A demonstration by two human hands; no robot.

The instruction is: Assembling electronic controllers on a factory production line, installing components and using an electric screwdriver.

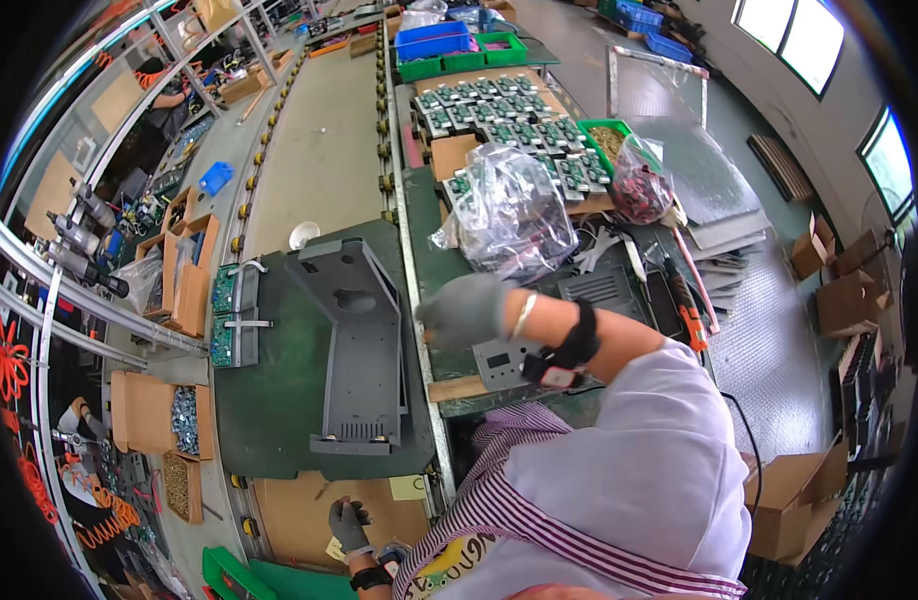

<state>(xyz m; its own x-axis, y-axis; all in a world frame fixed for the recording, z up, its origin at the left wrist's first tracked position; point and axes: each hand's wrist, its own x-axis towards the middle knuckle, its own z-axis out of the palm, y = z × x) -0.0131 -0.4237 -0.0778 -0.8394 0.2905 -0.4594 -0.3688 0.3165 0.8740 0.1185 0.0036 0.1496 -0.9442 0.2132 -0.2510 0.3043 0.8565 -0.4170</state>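
A grey sheet-metal housing [364,345] with a raised angled panel and a round cut-out lies on the dark green work board [269,420]. Just right of it, over the line's edge rail, is my right hand [466,310] in a grey glove, smeared by motion, its fingers curled under and mostly hidden. My left hand [349,524], also gloved, hovers low over a brown cardboard sheet [289,510] at the board's near edge. Its fingers are loosely bent and apart, with nothing visible in them. Two metal brackets with green circuit boards [224,318] rest at the board's left edge.
Right bench: a clear plastic bag [514,215], rows of circuit-board units [509,110], a grey panel [499,362] beneath my right forearm, and an orange-handled tool [692,325]. Left: cardboard boxes of small parts [184,420]. Ahead, a white cup [304,235] and the roller conveyor [324,130].
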